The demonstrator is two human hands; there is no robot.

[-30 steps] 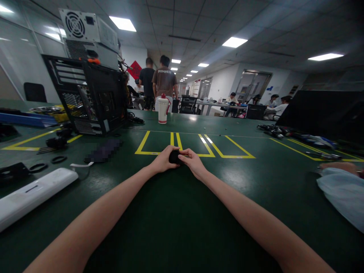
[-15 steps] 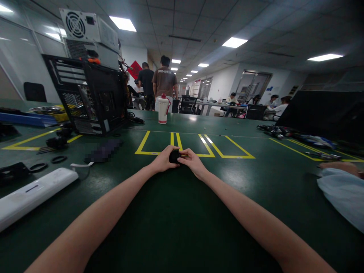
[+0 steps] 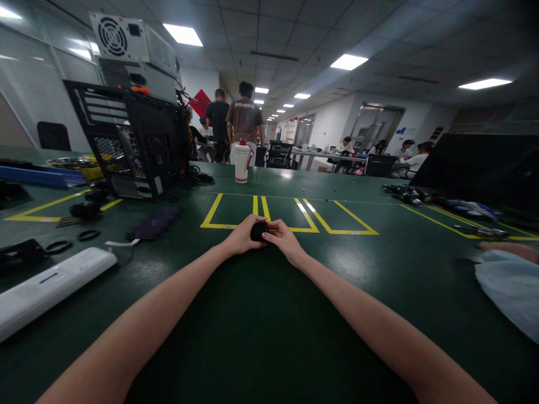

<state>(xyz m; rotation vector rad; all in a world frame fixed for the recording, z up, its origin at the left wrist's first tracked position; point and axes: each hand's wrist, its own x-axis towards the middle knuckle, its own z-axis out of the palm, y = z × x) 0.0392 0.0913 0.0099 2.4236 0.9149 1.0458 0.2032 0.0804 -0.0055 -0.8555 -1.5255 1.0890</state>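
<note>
A small round black object [image 3: 258, 231] is held between both hands, just in front of the yellow tape outlines [image 3: 286, 229] on the green table [image 3: 269, 314]. My left hand [image 3: 241, 235] curls around its left side, thumb below and fingers above. From the right, the fingertips of my right hand [image 3: 284, 238] pinch its edge. The fingers cover part of it, and its exact kind does not show.
An open black computer case [image 3: 143, 140] with power supplies [image 3: 130, 39] on top stands left, near a white power strip [image 3: 54, 286]. Beyond the hands is a white cup [image 3: 241, 163]. At right, another person's blue sleeve [image 3: 509, 286] rests beside cables [image 3: 404, 193].
Both hands keep nearly the same place and grip on the black object. The view shifts very slightly, and the blue sleeve at the right edge sits a little farther right.
</note>
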